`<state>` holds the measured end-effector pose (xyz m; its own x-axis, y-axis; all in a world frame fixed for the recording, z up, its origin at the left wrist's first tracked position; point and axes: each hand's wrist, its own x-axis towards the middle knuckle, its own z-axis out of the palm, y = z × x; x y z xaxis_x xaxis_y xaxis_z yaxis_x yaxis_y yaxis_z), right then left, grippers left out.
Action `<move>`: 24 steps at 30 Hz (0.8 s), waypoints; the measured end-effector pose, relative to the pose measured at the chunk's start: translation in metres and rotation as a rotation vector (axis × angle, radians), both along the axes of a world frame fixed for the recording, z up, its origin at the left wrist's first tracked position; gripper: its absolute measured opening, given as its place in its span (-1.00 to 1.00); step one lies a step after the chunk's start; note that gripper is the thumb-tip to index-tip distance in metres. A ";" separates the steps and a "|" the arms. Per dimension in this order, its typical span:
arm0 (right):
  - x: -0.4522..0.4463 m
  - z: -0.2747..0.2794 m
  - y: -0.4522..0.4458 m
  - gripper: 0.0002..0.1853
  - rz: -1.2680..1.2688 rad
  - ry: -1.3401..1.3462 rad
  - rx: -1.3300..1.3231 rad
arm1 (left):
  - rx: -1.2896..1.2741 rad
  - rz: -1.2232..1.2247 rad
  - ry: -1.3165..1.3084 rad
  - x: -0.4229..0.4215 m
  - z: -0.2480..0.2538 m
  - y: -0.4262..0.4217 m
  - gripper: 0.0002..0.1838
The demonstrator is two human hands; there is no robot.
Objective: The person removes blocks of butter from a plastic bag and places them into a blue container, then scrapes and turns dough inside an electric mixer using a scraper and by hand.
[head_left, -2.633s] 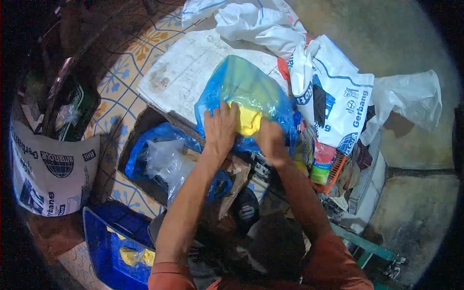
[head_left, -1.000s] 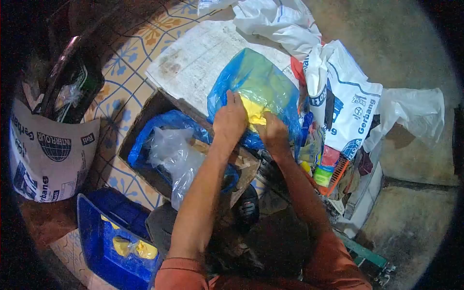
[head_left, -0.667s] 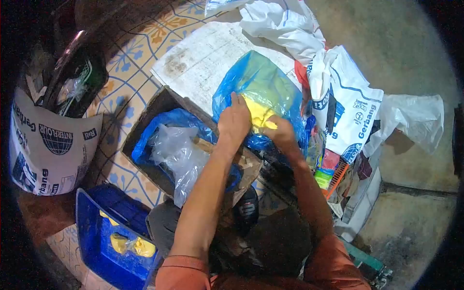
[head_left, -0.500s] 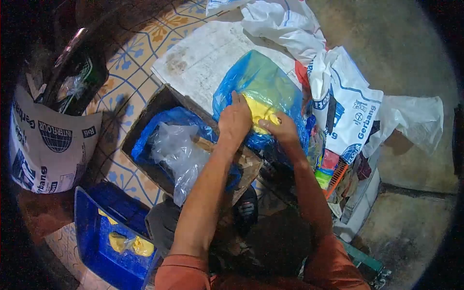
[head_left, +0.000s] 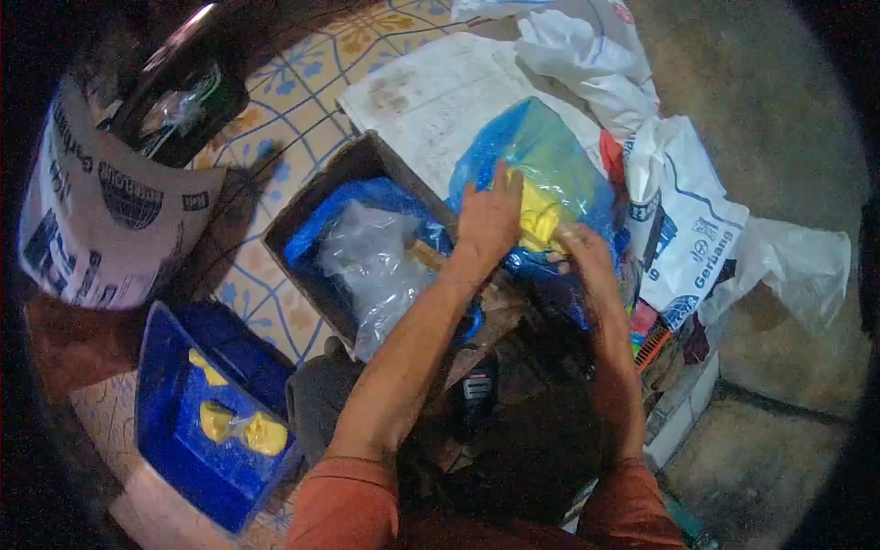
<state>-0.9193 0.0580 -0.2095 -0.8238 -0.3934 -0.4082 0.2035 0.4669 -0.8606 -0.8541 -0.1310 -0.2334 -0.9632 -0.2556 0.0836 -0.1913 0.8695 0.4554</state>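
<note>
A blue plastic bag (head_left: pixel 490 137) lies with its mouth toward me, and a soft yellow mass (head_left: pixel 541 213) shows inside it. My left hand (head_left: pixel 492 218) is at the bag's left edge, its fingers over the plastic and gripping it beside the yellow mass. At the right side of the mouth, my right hand (head_left: pixel 587 255) has its thumb and fingers curved and apart, close to the yellow mass. Its fingertips are slightly blurred; I make out nothing held in them.
Left of the bag stands an open box (head_left: pixel 316 197) with clear plastic bags (head_left: pixel 367 252) inside. A blue bin (head_left: pixel 197 458) at lower left holds several yellow pieces (head_left: pixel 266 434). Printed flour sacks stand left (head_left: pixel 119 211) and lie right (head_left: pixel 701 220). An orange comb-like thing (head_left: pixel 653 348) lies right.
My right hand has drawn back slightly from the yellow mass, its thumb no longer pressed into it. My left hand keeps its place at the bag's edge. The whole view has shifted.
</note>
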 end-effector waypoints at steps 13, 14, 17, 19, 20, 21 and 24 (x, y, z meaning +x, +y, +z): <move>0.162 0.157 -0.200 -0.67 1.009 0.282 0.095 | 0.136 0.857 0.452 0.418 0.064 -0.061 -0.66; 0.192 0.152 -0.222 -0.68 1.125 0.344 0.072 | 0.118 0.999 0.392 0.458 0.055 -0.061 -0.73; 0.303 0.141 -0.283 -0.67 1.492 0.517 -0.109 | 0.055 1.429 0.240 0.582 0.007 -0.030 -0.74; 0.379 0.092 -0.306 -0.66 1.681 0.531 -0.245 | 0.073 1.621 0.243 0.634 -0.020 -0.011 -0.76; 0.416 0.067 -0.312 -0.68 1.759 0.462 -0.244 | 0.092 1.702 0.261 0.646 -0.029 -0.004 -0.77; 0.453 0.030 -0.314 -0.66 1.802 0.429 -0.215 | 0.097 1.732 0.266 0.650 -0.033 -0.005 -0.77; 0.547 -0.061 -0.301 -0.64 1.873 0.450 -0.099 | -0.037 1.706 0.119 0.647 -0.036 -0.006 -0.72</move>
